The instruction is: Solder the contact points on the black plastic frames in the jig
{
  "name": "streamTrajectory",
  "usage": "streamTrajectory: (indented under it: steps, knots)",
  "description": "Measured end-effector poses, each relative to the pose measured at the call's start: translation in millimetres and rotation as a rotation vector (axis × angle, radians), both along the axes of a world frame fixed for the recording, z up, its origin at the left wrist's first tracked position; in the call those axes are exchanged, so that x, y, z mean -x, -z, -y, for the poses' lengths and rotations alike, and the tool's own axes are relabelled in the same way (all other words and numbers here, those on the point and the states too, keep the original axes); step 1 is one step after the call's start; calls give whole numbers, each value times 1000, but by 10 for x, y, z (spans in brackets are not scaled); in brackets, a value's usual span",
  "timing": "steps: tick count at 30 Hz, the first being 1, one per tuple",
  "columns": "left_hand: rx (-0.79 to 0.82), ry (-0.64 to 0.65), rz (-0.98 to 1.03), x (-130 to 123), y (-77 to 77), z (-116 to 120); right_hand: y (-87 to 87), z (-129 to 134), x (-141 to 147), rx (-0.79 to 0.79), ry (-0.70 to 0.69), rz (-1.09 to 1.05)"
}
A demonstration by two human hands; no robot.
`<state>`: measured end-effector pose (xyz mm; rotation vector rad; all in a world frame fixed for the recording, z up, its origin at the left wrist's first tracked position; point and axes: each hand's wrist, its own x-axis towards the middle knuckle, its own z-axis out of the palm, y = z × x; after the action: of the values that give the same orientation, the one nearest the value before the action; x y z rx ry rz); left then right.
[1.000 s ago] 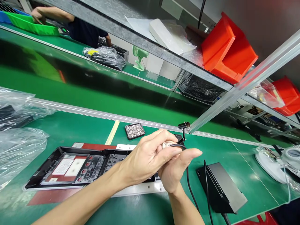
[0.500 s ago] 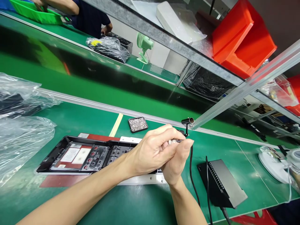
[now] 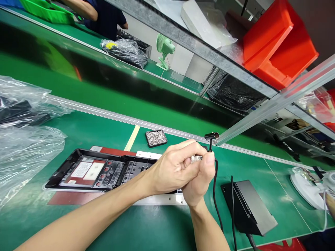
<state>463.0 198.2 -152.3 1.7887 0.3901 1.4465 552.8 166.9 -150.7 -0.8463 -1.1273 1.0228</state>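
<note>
My left hand [image 3: 174, 167] is closed, its fingers curled round some small silvery-white pieces [image 3: 195, 158] too small to name. Pressed against it is my right hand [image 3: 200, 179], thumb and fingers pinched together; what they grip is hidden. Both hands are raised over the right end of a black plastic housing [image 3: 75, 153], whose right part they and my left forearm cover. The housing lies in a pale metal fixture [image 3: 159, 199] on a reddish-brown board [image 3: 70, 197]. Behind my hands stands a small black tray [image 3: 156, 138] full of tiny silvery parts.
A black tube on a stand [image 3: 211, 136] rises just behind my hands. To the right are a black-and-grey box-shaped device [image 3: 251, 205] with cables and a white fan [image 3: 305, 188]. Plastic bags [image 3: 26, 153] lie left. Overhead hangs a shelf with a red bin [image 3: 277, 45]; a co-worker [image 3: 104, 21] is beyond.
The view has shifted slightly. My right thumb has moved up and in against the left fingertips. The hands stay together at the same place.
</note>
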Motion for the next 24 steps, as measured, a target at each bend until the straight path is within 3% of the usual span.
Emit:
streamTrajectory:
  steps: [6,24]
  knots:
    - [5,-3,9,18,26,-6,9,-5,11,24,-34,-35]
    - [1,5,41,5,72,-28,29,-18,-6,20,70,89]
